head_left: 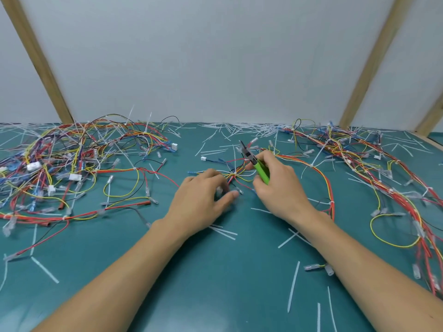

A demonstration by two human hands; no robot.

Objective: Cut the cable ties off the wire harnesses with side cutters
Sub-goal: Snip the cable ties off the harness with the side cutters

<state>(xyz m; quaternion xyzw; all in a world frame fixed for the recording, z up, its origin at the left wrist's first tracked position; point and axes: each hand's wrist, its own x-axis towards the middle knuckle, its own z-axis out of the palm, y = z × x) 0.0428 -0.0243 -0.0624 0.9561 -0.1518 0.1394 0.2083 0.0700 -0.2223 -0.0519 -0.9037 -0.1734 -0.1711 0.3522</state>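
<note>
My right hand [279,188] grips green-handled side cutters [256,164], whose dark jaws point up and away over the mat. Just left of it a wire harness [236,173] of red, yellow, blue and black wires fans out from a white cable tie at its middle. My left hand [203,200] lies curled on the near left part of that harness, thumb stretched toward the wires; blur hides whether the fingers pinch a wire.
A big tangle of harnesses [72,164] covers the left of the green mat [215,283], and another pile [371,168] runs down the right side. Cut white tie pieces [293,286] lie scattered all over. A grey wall with wooden posts stands behind.
</note>
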